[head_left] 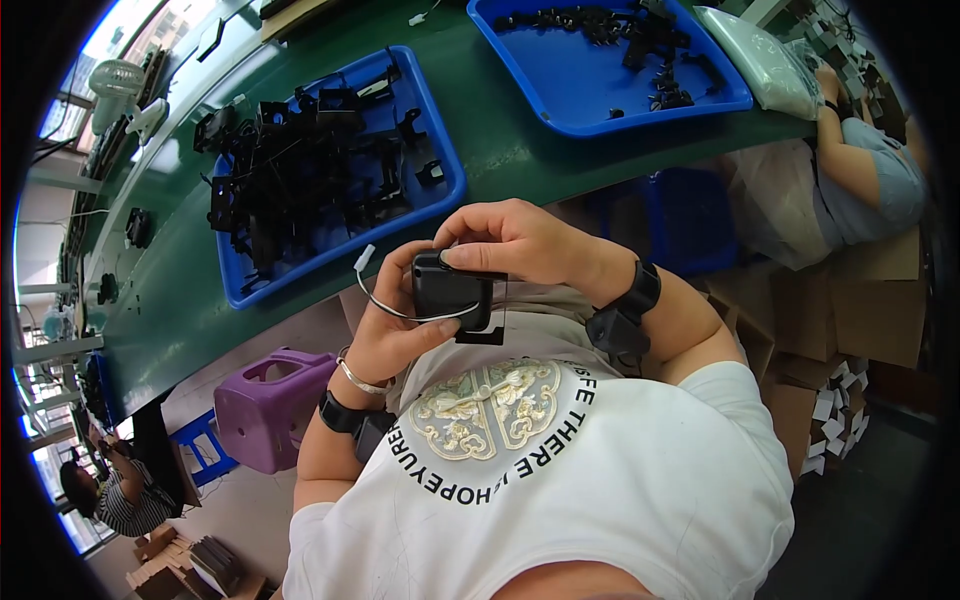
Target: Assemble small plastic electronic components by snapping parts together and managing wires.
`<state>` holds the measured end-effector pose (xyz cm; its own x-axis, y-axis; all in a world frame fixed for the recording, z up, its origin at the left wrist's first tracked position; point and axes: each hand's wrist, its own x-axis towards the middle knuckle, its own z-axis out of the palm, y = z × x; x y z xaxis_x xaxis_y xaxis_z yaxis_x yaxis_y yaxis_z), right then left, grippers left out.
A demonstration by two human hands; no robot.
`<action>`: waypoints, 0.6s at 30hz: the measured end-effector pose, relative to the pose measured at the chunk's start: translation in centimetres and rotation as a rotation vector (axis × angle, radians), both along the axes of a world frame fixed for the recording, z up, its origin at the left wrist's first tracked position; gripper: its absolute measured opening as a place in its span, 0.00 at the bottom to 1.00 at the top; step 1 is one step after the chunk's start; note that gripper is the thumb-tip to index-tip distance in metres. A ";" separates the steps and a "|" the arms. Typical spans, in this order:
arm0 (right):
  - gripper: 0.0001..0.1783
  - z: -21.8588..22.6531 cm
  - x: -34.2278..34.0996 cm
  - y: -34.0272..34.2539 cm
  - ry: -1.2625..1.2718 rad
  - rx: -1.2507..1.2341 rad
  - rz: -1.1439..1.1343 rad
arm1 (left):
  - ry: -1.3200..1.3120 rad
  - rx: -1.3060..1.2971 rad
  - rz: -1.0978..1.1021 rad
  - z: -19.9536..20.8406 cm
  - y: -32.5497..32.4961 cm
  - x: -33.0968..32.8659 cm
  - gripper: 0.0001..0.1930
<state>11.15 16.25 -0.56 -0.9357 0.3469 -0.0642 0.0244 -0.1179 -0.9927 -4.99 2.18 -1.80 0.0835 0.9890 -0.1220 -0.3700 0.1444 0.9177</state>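
Note:
Close to my body, just off the table's front edge, I hold a small black plastic device [447, 289] in both hands. A thin black bracket [487, 334] shows along its right and lower side. My left hand [389, 318] wraps around the device from the left, its thumb by the lower edge. From the upper right, my right hand [515, 240] grips the top with the thumb pressed on it. A white and black cable [385, 308] loops across the device and ends in a white connector [365, 257] beyond my left fingers.
On the green table [497, 163], a blue tray [455, 170] is heaped with black brackets. Another blue tray [570, 126] holds smaller black parts. Below the table stands a purple stool [262, 415]. Cardboard boxes [850, 310] lie at the right, near another person's arm [846, 150].

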 end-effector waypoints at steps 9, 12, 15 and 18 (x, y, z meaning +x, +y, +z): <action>0.12 4.7 5.5 10.0 -0.318 1.156 -0.572 | 0.017 -0.032 0.123 -0.4 -0.8 -0.7 0.28; 0.13 4.3 8.6 13.5 -0.644 1.370 -0.583 | -0.040 -0.069 0.205 -0.4 -1.0 -1.0 0.24; 0.13 4.4 8.2 15.1 -0.880 1.333 -0.457 | -0.155 -0.107 0.255 -0.5 -1.0 -1.3 0.21; 0.12 4.0 6.8 16.5 -0.953 1.142 -0.264 | -0.132 -0.060 0.344 -0.5 -0.7 -0.9 0.18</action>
<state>17.91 32.75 3.40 -0.6054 0.7751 -0.1811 0.7953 0.5798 -0.1770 -5.90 1.48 -2.30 -0.2337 0.9534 -0.1908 -0.5204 0.0431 0.8528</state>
